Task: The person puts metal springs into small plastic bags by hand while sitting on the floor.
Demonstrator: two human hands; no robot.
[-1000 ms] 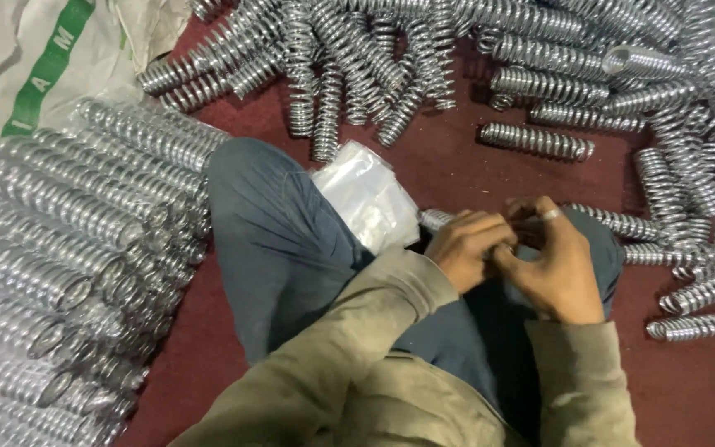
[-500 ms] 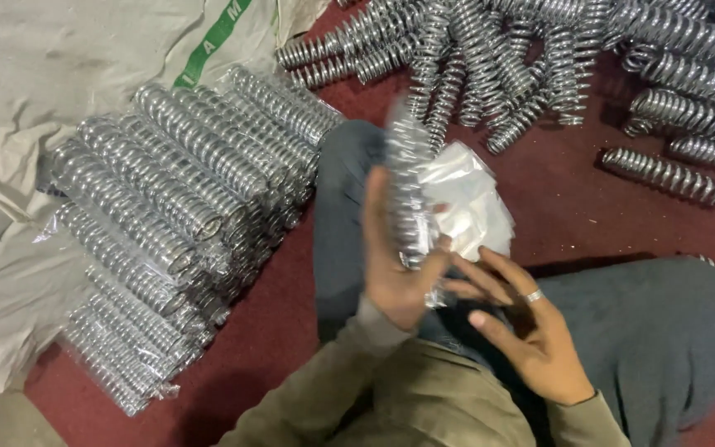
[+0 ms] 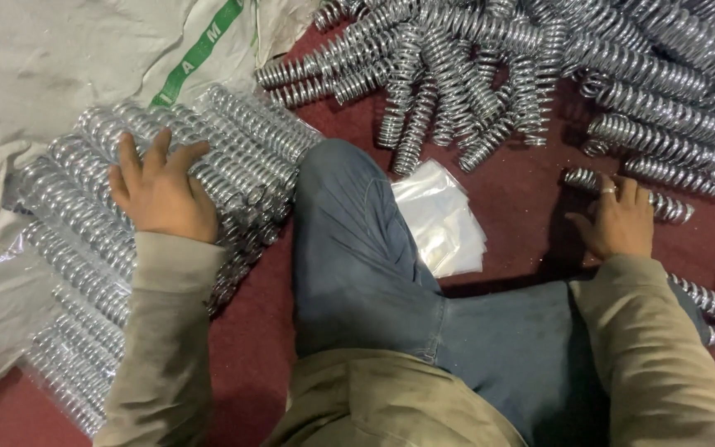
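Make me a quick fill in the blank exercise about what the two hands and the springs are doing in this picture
1. The left hand lies flat on a stack of springs wrapped in clear ____.
2. The right hand touches a bare spring and wears a ____ on one finger.
3. The clear plastic bags lie on the floor beside the person's ____.

Missing words: plastic; ring; knee

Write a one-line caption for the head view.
Seated person's left hand rests on stacked bagged springs while the right hand reaches a loose spring on the red floor.
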